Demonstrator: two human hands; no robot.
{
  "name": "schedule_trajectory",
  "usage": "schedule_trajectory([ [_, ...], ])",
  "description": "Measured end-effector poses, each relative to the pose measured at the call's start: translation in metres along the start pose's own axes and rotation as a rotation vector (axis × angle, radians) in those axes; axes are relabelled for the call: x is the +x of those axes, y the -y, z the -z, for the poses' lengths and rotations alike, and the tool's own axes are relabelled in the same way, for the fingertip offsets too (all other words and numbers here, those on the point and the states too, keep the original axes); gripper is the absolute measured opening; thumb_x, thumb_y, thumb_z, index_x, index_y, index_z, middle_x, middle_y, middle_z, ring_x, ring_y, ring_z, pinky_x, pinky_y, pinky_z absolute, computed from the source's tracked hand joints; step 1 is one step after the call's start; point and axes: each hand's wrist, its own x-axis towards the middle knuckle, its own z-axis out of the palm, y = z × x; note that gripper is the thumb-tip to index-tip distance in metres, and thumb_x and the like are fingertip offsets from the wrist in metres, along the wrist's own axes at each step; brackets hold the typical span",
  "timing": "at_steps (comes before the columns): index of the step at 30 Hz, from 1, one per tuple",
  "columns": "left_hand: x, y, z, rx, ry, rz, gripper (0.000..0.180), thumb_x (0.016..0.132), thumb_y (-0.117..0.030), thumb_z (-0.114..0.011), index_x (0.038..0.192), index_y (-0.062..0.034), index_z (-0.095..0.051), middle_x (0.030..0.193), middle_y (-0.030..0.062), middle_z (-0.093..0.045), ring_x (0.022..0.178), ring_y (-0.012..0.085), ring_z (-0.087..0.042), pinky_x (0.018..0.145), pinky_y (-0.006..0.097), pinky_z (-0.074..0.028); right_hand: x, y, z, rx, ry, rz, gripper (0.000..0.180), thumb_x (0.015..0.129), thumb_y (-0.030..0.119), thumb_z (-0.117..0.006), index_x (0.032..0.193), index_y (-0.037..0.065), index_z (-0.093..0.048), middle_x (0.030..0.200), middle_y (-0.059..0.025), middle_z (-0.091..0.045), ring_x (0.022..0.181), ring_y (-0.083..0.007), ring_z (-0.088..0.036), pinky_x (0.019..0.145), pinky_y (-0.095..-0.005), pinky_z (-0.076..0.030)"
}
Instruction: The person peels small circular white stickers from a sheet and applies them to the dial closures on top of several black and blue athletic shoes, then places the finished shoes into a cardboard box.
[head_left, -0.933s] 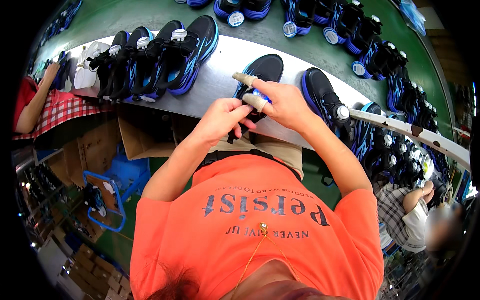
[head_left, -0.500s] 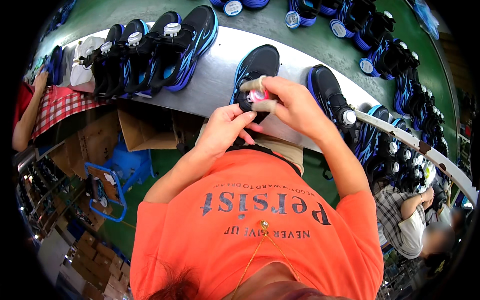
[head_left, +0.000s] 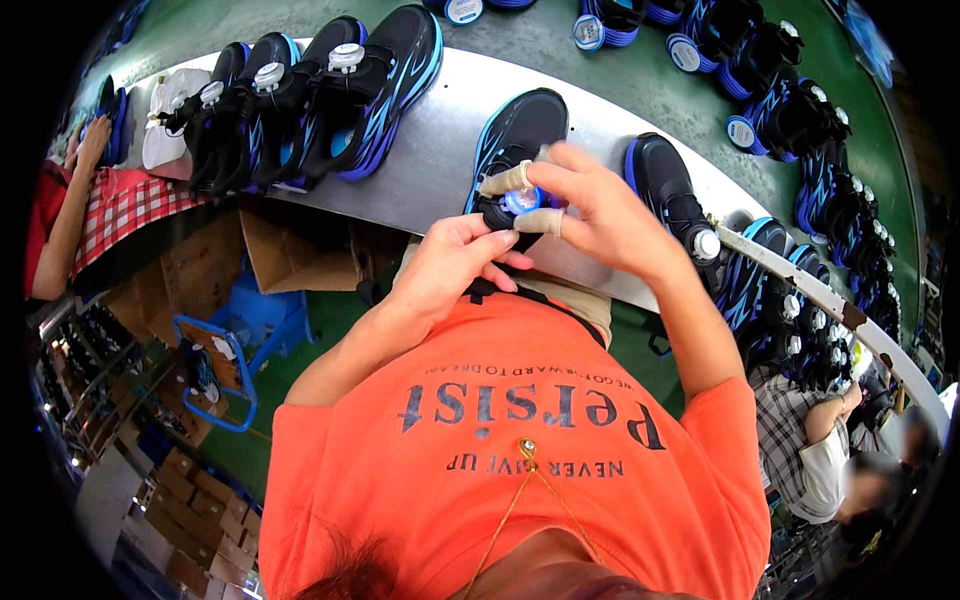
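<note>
A black sneaker with blue and purple sides sits on the metal bench in front of me, toe pointing away. At its top is a round lit dial, glowing blue. Two beige-covered fingers of my right hand close round this dial from either side. My left hand pinches the near edge of the shoe beside the dial; the fingertips partly hide what lies between them. The heel part is hidden behind my hands. Just right of it stands another black sneaker with a white dial.
Several sneakers with white dials line the metal bench on the left. More shoes fill the green surface on the right, past a chipped white rail. A co-worker's hand holds shoes far left. Below are a cardboard box and blue trolley.
The dial's glow has gone from pink-red to blue. My right fingers have shifted slightly round it. My left hand stays nearly in place, and the co-worker's hand has moved up onto the shoes.
</note>
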Motion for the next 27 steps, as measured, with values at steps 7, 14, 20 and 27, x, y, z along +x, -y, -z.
schedule_trajectory([
  [7,-0.007,-0.004,-0.002,-0.116,0.017,-0.040,0.026,0.097,-0.015,-0.049,0.111,0.0056,-0.058,0.107,0.0115,-0.064,0.093,0.0187,-0.065,0.071,0.028,-0.054,0.003,0.012,0.011,0.032,0.040,-0.015,0.031,0.078,0.023,-0.070,0.107,0.014,-0.064,0.084,-0.0106,-0.057,0.081,-0.0293,-0.059,0.069,-0.0369,-0.048],
  [14,-0.005,0.007,-0.003,-0.130,0.033,-0.078,0.027,0.098,-0.011,-0.043,0.113,0.0069,-0.056,0.108,0.0135,-0.063,0.096,0.0202,-0.065,0.074,0.029,-0.054,0.001,0.017,0.003,-0.051,-0.008,-0.117,0.027,0.077,0.021,-0.071,0.102,0.013,-0.064,0.083,-0.0094,-0.057,0.079,-0.0289,-0.060,0.070,-0.0368,-0.049],
  [20,-0.004,0.008,-0.003,-0.190,0.049,-0.084,0.026,0.098,-0.011,-0.044,0.112,0.0064,-0.057,0.109,0.0130,-0.063,0.096,0.0207,-0.065,0.075,0.029,-0.054,-0.005,0.013,-0.008,-0.040,-0.035,-0.128,0.037,0.073,0.022,-0.075,0.107,0.014,-0.064,0.089,-0.0103,-0.053,0.084,-0.0284,-0.058,0.071,-0.0360,-0.049],
  [27,-0.005,0.009,-0.001,-0.173,0.045,-0.055,0.026,0.098,-0.011,-0.044,0.114,0.0067,-0.055,0.110,0.0131,-0.063,0.097,0.0213,-0.065,0.075,0.029,-0.055,-0.001,0.007,-0.001,0.053,-0.044,0.007,0.034,0.075,0.023,-0.073,0.107,0.016,-0.065,0.086,-0.0075,-0.057,0.070,-0.0256,-0.060,0.064,-0.0346,-0.050],
])
